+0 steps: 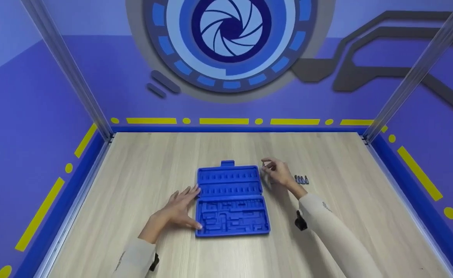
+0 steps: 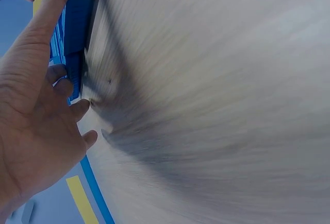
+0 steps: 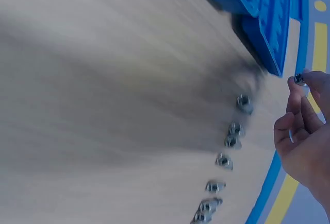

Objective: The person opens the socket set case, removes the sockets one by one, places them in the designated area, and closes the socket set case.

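Note:
A blue plastic tool case (image 1: 230,199) lies open on the table, its lid half folded back and its moulded slots showing. My left hand (image 1: 181,208) is spread along the case's left side. Its thumb touches the lower left corner and its fingertips reach the edge near the hinge. Just right of the lid, my right hand (image 1: 278,172) pinches a small metal socket (image 3: 299,79) between thumb and fingertips. Several similar metal sockets (image 3: 224,160) stand in a row on the table near that hand; in the head view, the hand partly hides the row (image 1: 301,179).
A pale wood-grain table (image 1: 153,162) carries everything. Purple panels (image 1: 226,110) with yellow marks stand behind and at both sides. Metal posts (image 1: 72,73) rise at the back corners.

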The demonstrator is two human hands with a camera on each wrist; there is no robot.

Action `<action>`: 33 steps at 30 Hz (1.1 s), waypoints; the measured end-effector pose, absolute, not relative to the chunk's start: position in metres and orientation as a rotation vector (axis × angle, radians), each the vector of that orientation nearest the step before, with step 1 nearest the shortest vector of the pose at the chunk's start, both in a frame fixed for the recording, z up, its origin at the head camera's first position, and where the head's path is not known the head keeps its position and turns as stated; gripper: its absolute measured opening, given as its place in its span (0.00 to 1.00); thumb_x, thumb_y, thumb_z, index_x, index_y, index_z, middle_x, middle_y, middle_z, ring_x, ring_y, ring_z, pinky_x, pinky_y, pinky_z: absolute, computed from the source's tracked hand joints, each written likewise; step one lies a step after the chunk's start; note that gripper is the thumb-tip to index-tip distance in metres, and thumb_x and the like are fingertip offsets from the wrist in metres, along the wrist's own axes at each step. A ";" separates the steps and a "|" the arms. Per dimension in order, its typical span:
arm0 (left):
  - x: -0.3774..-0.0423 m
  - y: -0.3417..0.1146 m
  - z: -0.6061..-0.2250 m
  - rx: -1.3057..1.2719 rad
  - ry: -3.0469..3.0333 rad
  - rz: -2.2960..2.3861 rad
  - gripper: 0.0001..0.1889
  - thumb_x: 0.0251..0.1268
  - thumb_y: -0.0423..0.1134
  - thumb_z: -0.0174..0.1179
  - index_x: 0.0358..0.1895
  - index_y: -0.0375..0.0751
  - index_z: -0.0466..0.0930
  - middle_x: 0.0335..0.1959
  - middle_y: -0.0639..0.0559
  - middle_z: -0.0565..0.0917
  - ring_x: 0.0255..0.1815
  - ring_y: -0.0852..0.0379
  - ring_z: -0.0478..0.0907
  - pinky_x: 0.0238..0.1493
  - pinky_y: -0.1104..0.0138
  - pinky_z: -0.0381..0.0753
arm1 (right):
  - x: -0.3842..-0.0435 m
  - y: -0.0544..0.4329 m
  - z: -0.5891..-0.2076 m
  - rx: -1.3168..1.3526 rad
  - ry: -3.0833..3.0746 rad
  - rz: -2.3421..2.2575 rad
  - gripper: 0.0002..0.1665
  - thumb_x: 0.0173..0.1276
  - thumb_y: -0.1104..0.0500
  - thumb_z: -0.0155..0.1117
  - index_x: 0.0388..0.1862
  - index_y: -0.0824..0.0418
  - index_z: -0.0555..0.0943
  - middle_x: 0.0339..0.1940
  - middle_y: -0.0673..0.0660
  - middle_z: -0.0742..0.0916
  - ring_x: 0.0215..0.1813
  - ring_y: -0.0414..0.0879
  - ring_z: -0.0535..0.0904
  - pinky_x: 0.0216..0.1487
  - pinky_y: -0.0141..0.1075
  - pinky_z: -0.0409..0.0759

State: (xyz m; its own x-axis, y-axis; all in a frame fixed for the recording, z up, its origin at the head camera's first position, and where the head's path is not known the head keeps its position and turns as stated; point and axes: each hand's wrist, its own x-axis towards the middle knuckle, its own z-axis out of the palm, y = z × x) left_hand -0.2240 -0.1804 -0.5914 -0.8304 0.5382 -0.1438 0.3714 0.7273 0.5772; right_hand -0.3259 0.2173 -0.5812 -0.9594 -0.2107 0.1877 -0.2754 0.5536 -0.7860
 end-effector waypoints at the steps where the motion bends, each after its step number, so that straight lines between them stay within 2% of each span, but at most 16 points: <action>1: -0.224 -0.181 -0.591 0.712 2.628 0.788 0.69 0.40 0.61 0.81 0.82 0.35 0.48 0.84 0.37 0.49 0.84 0.31 0.44 0.80 0.31 0.38 | -0.325 0.221 -0.579 0.412 -2.705 1.413 0.20 0.69 0.71 0.65 0.59 0.73 0.80 0.38 0.71 0.90 0.38 0.64 0.86 0.34 0.25 0.77; 4: -0.224 -0.181 -0.591 0.715 2.627 0.791 0.69 0.40 0.61 0.81 0.82 0.35 0.48 0.84 0.37 0.48 0.84 0.30 0.44 0.79 0.31 0.38 | -0.323 0.233 -0.573 0.360 -2.727 1.470 0.22 0.71 0.69 0.64 0.63 0.72 0.79 0.42 0.72 0.89 0.43 0.68 0.85 0.33 0.25 0.77; 8: -0.224 -0.181 -0.591 0.714 2.629 0.780 0.69 0.40 0.61 0.81 0.82 0.35 0.48 0.84 0.37 0.48 0.84 0.30 0.44 0.80 0.31 0.38 | -0.317 0.250 -0.562 0.341 -2.778 1.492 0.23 0.74 0.68 0.60 0.66 0.71 0.77 0.46 0.73 0.88 0.46 0.67 0.85 0.33 0.27 0.78; 11: -0.224 -0.182 -0.591 0.708 2.626 0.779 0.69 0.41 0.62 0.81 0.82 0.36 0.48 0.85 0.37 0.48 0.84 0.31 0.43 0.80 0.32 0.37 | -0.302 0.257 -0.539 0.366 -2.808 1.506 0.23 0.74 0.70 0.57 0.66 0.74 0.75 0.48 0.76 0.86 0.41 0.55 0.85 0.33 0.28 0.79; 15: -0.223 -0.182 -0.591 0.702 2.624 0.782 0.69 0.41 0.62 0.81 0.83 0.37 0.47 0.85 0.37 0.48 0.85 0.31 0.43 0.81 0.32 0.36 | -0.293 0.272 -0.524 0.361 -2.845 1.524 0.23 0.75 0.71 0.56 0.66 0.78 0.73 0.49 0.79 0.85 0.38 0.39 0.80 0.35 0.31 0.80; 20: -0.223 -0.181 -0.591 0.706 2.621 0.784 0.69 0.41 0.61 0.81 0.83 0.37 0.47 0.85 0.37 0.47 0.85 0.31 0.43 0.81 0.33 0.36 | -0.305 0.303 -0.546 0.303 -2.884 1.575 0.25 0.78 0.66 0.55 0.71 0.73 0.71 0.53 0.77 0.84 0.41 0.35 0.80 0.45 0.37 0.85; 23: -0.222 -0.181 -0.590 0.697 2.618 0.791 0.69 0.41 0.61 0.81 0.83 0.37 0.47 0.85 0.37 0.47 0.85 0.31 0.42 0.81 0.33 0.36 | -0.307 0.316 -0.551 0.248 -2.906 1.614 0.27 0.79 0.63 0.56 0.74 0.69 0.70 0.55 0.74 0.83 0.42 0.36 0.80 0.44 0.34 0.84; 28: -0.222 -0.181 -0.590 0.689 2.613 0.789 0.69 0.42 0.61 0.81 0.83 0.37 0.47 0.85 0.37 0.48 0.85 0.32 0.42 0.81 0.33 0.37 | -0.303 0.334 -0.549 0.212 -2.918 1.661 0.30 0.78 0.60 0.59 0.76 0.67 0.68 0.53 0.68 0.82 0.40 0.41 0.78 0.34 0.29 0.78; 33: -0.223 -0.180 -0.589 0.681 2.620 0.773 0.69 0.41 0.62 0.81 0.83 0.37 0.47 0.85 0.39 0.48 0.85 0.33 0.43 0.81 0.33 0.37 | -0.298 0.350 -0.547 0.270 -2.923 1.675 0.32 0.78 0.59 0.59 0.76 0.68 0.66 0.55 0.71 0.81 0.43 0.40 0.80 0.35 0.28 0.77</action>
